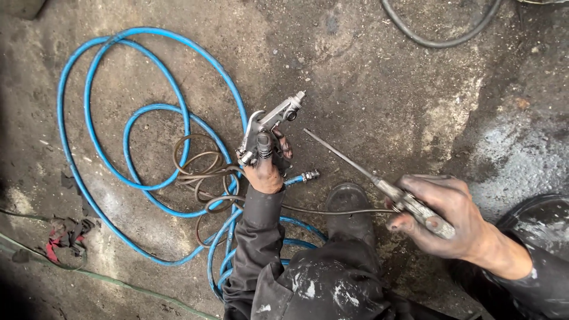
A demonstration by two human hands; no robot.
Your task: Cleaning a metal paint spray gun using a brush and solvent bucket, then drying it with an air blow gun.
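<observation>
My left hand (265,168) grips a metal spray gun (269,124) by its handle, nozzle pointing up and right. My right hand (446,214) holds a grimy air blow gun (409,204) whose thin straight nozzle (338,154) reaches up-left toward the spray gun. A blue air hose (127,136) lies coiled on the floor at left, and its metal coupler end (308,175) rests just right of my left hand. A thin brown tube (201,172) loops beside it. Both hands are dirty.
Stained concrete floor (367,77) all around. My black boot (349,213) stands between the hands. A dark hose (438,40) curves at the top right. Red and dark rag scraps (62,237) and a green cord (118,282) lie at the lower left.
</observation>
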